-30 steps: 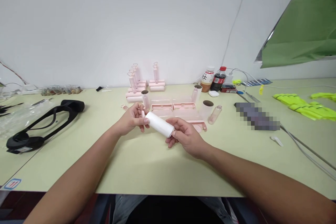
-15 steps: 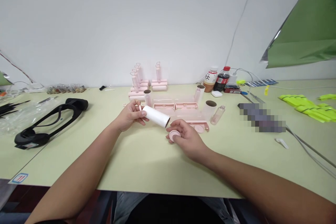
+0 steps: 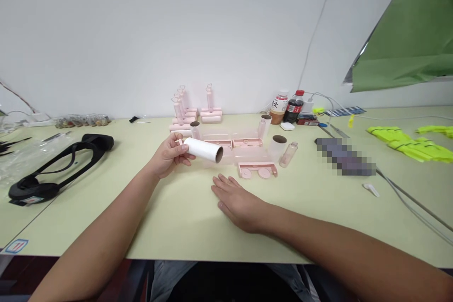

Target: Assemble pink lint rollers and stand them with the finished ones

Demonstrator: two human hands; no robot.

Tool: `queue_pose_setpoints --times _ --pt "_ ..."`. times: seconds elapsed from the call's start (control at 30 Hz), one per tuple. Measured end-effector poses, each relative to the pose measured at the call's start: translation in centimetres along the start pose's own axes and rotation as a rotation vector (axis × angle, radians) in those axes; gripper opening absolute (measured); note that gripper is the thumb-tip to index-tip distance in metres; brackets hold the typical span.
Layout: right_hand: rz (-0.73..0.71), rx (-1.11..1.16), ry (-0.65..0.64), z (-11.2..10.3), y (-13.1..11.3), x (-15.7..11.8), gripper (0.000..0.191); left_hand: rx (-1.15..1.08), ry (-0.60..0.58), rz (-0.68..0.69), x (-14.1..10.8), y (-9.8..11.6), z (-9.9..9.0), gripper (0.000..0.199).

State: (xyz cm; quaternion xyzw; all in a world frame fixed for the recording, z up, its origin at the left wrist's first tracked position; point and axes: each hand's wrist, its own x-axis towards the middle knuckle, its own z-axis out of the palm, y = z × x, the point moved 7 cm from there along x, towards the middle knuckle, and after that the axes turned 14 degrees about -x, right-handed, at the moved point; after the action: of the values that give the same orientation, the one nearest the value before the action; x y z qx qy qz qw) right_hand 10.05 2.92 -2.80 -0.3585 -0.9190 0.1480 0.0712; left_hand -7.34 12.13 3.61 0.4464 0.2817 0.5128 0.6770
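pale green table (image 3: 177, 226) with black headset (image 3: 60, 170), pink cases (image 3: 258, 169), bottles (image 3: 295, 106) and yellow-green bundles (image 3: 410, 144)

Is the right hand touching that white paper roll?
Apart. The head view shows a strip of tabletop between the right hand's fingertips and the white paper roll.

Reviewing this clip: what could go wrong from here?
The left hand grips the white roll at one end only, so its free end might dip or slip.
The right hand is palm down near the table, hiding what is beneath; a small part there could get pushed.
The small clear bottle stands beside an upright roll; a bump might topple either.
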Motion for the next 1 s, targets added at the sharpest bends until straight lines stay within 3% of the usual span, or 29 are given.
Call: queue_pose_setpoints --times 0.13,0.33,0.4,0.5,0.53,0.67,0.8,0.9,1.0 --pt "0.076 0.13 0.086 -1.1 1.0 -0.1 0.062 -0.045 -0.029 -0.017 -0.1 -0.2 0.6 0.047" --pt "0.165 0.671 0.476 -3.7 2.9 -1.0 0.09 -0.078 -0.096 -0.037 -0.7 -1.0 2.5 0.048" --pt "0.145 0.771 0.564 -4.3 2.9 -1.4 0.081 -0.06 -0.154 -0.111 -1.0 -1.9 3.6 0.048" --pt "0.137 0.824 0.624 -4.9 2.6 -1.7 0.043 -0.038 -0.222 -0.192 -1.5 -3.2 5.2 0.047" --pt "0.14 0.838 0.636 -5.1 2.5 -1.8 0.04 -0.041 -0.229 -0.194 -1.5 -3.5 5.5 0.047" --pt "0.138 0.881 0.711 -5.9 2.1 -2.3 0.059 -0.068 -0.236 -0.194 -1.5 -4.9 6.5 0.048" --pt "0.132 0.847 0.773 -6.8 2.2 -2.7 0.04 -0.022 -0.234 -0.218 -1.5 -5.2 6.8 0.046" --pt "0.121 0.812 0.848 -7.5 2.6 -3.2 0.04 0.146 -0.154 -0.175 -1.8 -3.9 6.1 0.04" --pt "0.107 0.756 0.946 -8.2 3.1 -3.7 0.042 0.6 -0.14 -0.174 -2.7 -3.0 6.0 0.027"
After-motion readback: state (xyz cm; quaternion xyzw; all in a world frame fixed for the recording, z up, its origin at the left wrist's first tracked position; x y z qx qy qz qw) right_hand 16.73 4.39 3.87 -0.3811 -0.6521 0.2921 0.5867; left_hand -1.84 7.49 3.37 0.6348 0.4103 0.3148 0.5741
